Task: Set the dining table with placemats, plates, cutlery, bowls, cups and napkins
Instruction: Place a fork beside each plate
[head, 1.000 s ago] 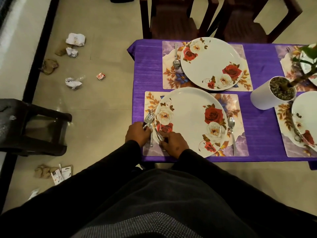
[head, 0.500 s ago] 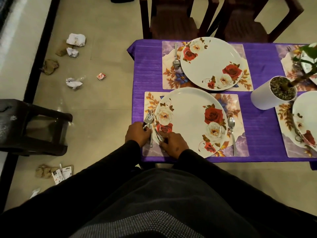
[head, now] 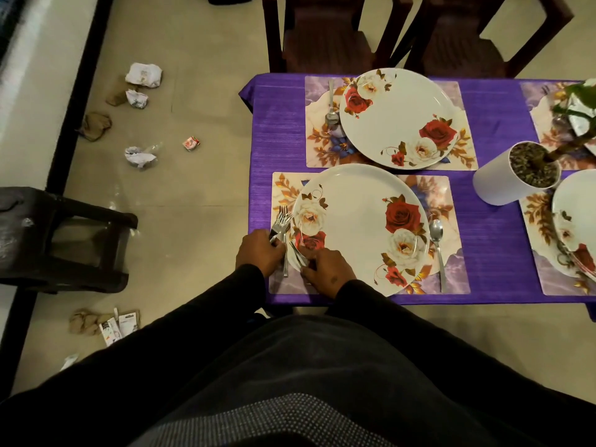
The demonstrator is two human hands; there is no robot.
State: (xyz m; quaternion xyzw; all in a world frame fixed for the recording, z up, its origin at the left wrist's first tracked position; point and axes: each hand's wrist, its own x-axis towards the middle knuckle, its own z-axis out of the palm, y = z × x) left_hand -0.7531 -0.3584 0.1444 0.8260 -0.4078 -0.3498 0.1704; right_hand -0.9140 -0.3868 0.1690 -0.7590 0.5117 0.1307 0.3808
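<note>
Steel forks, tines at twelve o'clock, clenched in your left hand; your right hand pinches a knife.

Dim, warm indoor light; faint glare on the floor tiles, soft focus throughout, wide-angle bending at the edges.

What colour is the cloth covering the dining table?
Purple, with a fine ribbed texture. The tablecloth shows best in the head view.
</note>
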